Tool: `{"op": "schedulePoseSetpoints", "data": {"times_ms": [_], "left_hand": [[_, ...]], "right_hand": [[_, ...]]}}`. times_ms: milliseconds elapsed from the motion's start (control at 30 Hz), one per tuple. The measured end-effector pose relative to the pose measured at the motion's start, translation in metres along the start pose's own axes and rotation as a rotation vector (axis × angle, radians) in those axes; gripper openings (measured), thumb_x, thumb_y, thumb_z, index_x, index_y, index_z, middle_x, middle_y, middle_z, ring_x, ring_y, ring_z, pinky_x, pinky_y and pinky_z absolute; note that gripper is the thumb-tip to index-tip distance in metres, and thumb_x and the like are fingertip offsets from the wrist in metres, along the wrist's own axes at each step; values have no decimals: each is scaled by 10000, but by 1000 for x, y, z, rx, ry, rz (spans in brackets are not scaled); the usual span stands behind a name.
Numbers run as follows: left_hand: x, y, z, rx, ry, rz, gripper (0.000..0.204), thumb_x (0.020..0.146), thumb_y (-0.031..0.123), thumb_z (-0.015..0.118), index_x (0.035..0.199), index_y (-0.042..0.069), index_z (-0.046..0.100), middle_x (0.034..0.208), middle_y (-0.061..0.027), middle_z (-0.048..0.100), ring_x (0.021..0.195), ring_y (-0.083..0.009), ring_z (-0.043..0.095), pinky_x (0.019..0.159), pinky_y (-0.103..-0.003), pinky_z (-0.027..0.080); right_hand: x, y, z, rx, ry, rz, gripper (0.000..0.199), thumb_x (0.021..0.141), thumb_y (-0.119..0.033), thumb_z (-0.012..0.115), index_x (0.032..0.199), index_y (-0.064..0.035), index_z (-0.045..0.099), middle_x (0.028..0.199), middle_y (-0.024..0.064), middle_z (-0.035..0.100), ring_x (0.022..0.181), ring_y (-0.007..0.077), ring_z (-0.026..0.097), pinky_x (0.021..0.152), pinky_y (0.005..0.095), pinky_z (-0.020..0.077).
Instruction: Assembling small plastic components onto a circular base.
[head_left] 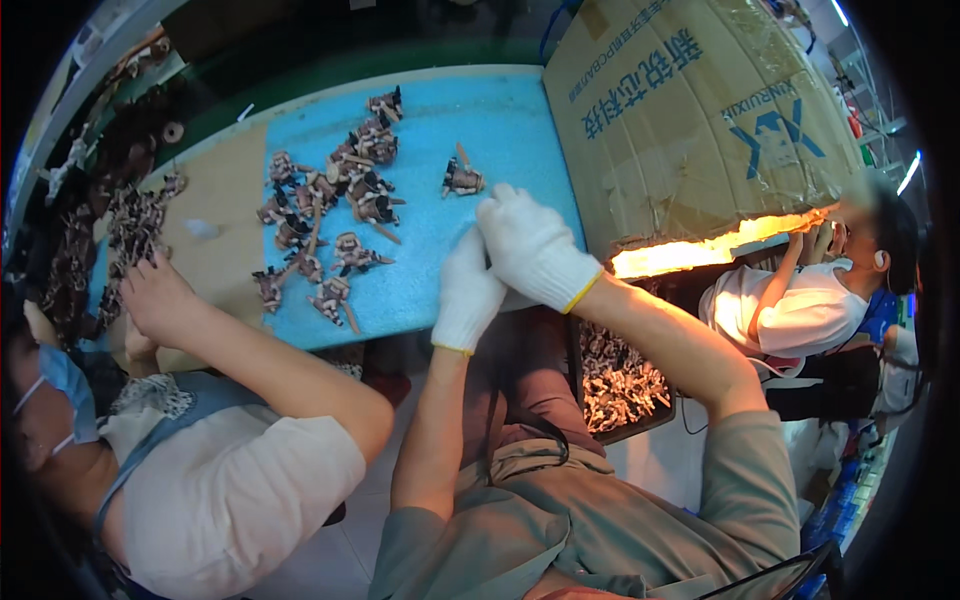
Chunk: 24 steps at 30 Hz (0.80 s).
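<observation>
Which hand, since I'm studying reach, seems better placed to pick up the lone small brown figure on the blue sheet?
Probably the right hand, in white knit: its far end sits just beside the small brown figure. The white-gloved left hand lies farther from it, nearer the body.

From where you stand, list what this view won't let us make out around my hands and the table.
In the head view:
Anything held between the left hand and right hand: hidden where they overlap.
Part of the dark tray: covered by the right forearm.
Fine detail on the small brown pieces: too small.
What the co-worker's hand touches: hidden by its own fingers.
</observation>
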<state>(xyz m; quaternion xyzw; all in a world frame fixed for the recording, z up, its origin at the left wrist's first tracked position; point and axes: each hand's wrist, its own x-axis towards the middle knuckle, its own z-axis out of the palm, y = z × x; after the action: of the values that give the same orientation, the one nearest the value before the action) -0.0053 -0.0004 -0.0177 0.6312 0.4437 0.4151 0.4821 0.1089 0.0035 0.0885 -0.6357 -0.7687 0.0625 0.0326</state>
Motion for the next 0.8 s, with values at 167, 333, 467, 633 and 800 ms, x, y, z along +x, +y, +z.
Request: {"op": "schedulePoseSetpoints", "data": {"times_ms": [167,333,467,633,800], "left_hand": [[-4,37,-15,-163,-144,-224,424,1006,195,684,1374,-14,650,1087,-149,760,885,-210,737,759,-321,557],[-29,56,-13,-630,49,-350,361,1093,289,609,1283,-12,666,1027,-102,737,760,-145,682,664,-268,534],[-31,36,-12,-956,-174,-430,346,1110,295,597,1226,-23,674,1039,-106,735,770,-143,683,669,-278,555],[-47,79,7,6,61,112,276,1078,162,641,1254,-38,715,1135,-126,751,990,-181,724,841,-301,585],[-56,71,-13,-839,-204,-240,559,1073,467,666,1346,-20,655,1100,-131,745,909,-159,729,721,-268,575]], "right_hand": [[7,28,12,105,73,17,193,938,-75,613,1101,12,671,1131,226,654,1041,392,704,873,477,606],[-25,37,11,707,297,13,188,1072,-188,552,1155,-53,653,1117,176,657,1003,360,683,880,473,556],[-39,37,8,537,461,-241,194,1037,-165,594,1172,-35,643,1139,186,644,1025,369,679,877,464,569],[-68,37,15,542,575,-142,204,1003,-161,655,1143,-13,655,1111,167,634,997,352,668,853,426,574],[-80,22,8,859,563,-169,185,1056,-119,572,1199,-22,635,1099,173,642,1013,330,681,885,416,582]]}}
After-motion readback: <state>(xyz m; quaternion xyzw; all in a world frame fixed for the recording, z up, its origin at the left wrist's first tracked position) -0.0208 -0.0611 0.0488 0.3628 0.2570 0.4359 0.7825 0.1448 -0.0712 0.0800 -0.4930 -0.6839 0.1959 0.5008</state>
